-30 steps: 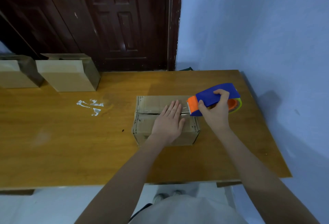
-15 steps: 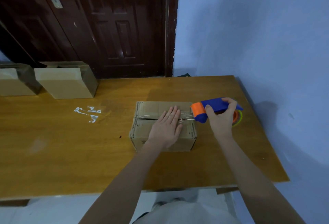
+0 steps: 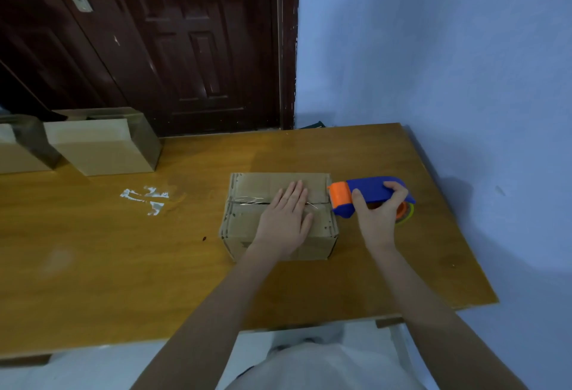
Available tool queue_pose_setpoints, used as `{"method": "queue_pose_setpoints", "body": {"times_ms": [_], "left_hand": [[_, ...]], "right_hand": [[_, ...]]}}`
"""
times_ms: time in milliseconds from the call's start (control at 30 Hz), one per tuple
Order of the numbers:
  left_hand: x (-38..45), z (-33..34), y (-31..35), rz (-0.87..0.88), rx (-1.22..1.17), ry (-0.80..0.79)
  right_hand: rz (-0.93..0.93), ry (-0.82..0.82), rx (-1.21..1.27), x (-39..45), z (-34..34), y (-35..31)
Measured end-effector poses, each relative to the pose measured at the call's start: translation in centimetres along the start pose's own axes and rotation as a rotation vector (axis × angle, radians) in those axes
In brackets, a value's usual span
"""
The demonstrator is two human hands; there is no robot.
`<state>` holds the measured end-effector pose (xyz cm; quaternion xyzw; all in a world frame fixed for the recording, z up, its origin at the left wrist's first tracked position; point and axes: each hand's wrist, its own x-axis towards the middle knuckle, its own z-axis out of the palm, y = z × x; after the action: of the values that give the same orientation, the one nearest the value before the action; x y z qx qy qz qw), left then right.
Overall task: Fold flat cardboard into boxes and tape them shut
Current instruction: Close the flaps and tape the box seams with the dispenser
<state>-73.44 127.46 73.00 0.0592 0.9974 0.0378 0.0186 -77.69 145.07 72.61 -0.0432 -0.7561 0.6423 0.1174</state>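
While our left hand [image 3: 286, 219] presses flat on the box [image 3: 247, 222], our right hand [image 3: 379, 213] grips the tape dispenser [image 3: 368, 193] at its three o'clock edge.

Dark door [image 3: 173, 49], blue wall [image 3: 433, 49], wooden table [image 3: 93, 265]

Illumination is dim and cool, with a blue cast over the wall [image 3: 433, 49]. The wooden table [image 3: 93, 265] carries a soft sheen around the white smear [image 3: 145, 199], the one glare point. The dark door [image 3: 170, 49] is underexposed; panel detail is barely legible. A soft shadow lies on the wall beside the table's right edge. Wide-angle distortion bows the table edges and tilts the door frame. Focus is soft overall, the frame slightly smeared, and the pale garment [image 3: 325, 368] at the bottom edge is blurred. Noise is visible in dark areas.
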Motion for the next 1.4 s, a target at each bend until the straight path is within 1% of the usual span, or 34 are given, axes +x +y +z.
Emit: {"method": "queue_pose_setpoints", "body": {"times_ms": [67, 167, 233, 333, 433, 633, 733, 900, 967, 1133, 1300, 1400], "left_hand": [[0.3, -0.5, 0.6, -0.009, 0.036, 0.030], [1.3, -0.5, 1.9, 0.034, 0.046, 0.042], [1.8, 0.3, 2.3, 0.032, 0.000, 0.021], [1.7, 1.0, 2.2, 0.018, -0.068, 0.045], [1.6, 0.9, 1.9, 0.018, -0.127, 0.056], [1.8, 0.9, 1.8, 0.009, -0.153, 0.065], [1.9, 1.1, 1.7, 0.024, -0.134, 0.061], [2.1, 1.4, 1.8, 0.030, -0.120, 0.025], [2.3, 1.5, 1.8, 0.022, -0.128, 0.015], [2.2, 1.5, 1.7, 0.017, -0.128, -0.017], [2.1, 1.2, 1.8, 0.024, -0.131, -0.014], [2.0, 1.2, 1.9, 0.030, -0.130, -0.004]], "right_hand": [[0.002, 0.011, 0.006, -0.3, 0.2, 0.3], [-0.018, 0.022, -0.011, -0.5, 0.6, 0.4], [-0.022, 0.019, -0.020, -0.2, 0.8, 0.2], [-0.025, 0.012, -0.018, 0.7, 0.8, -0.6], [-0.037, -0.024, -0.009, 1.5, 0.6, -1.4], [-0.161, -0.109, -0.089, 2.1, 0.4, -2.9], [-0.164, -0.159, -0.151, 2.1, 0.1, -2.8], [-0.168, -0.191, -0.207, 1.8, -0.5, -2.6], [-0.154, -0.164, -0.197, 2.0, -0.3, -2.5], [-0.031, 0.001, -0.043, 1.9, -1.3, -1.3], [-0.013, -0.001, -0.027, 2.5, -2.0, -1.6], [-0.041, -0.016, -0.047, 2.7, -2.4, -2.0]]}}
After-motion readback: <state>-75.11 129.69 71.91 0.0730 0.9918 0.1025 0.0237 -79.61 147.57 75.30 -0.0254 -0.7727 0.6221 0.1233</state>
